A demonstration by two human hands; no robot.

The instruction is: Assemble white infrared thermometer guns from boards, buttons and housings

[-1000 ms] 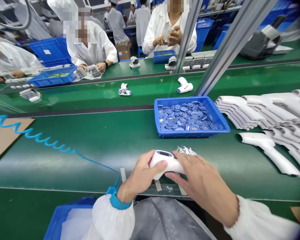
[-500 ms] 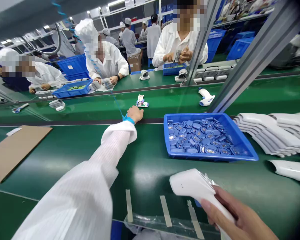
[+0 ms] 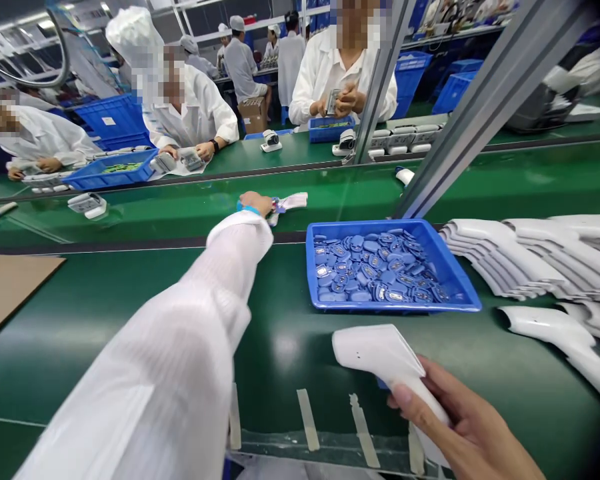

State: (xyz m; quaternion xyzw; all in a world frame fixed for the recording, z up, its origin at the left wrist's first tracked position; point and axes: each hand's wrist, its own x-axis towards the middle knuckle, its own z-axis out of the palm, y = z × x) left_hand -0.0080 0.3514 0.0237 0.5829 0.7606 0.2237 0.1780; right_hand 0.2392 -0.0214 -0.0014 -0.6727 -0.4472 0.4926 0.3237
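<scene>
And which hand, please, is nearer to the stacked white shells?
Right: the right hand is to the near left of the stacked white shells; the left hand is much farther left.

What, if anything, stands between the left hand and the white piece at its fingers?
Nothing visible: the left hand is at the white piece, apparently touching its left end. The blue tray sits nearer, off to the right.

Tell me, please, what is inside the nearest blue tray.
Small blue pieces lie heaped in the tray; whatever lies beneath the top layer is covered and cannot be seen.
</scene>
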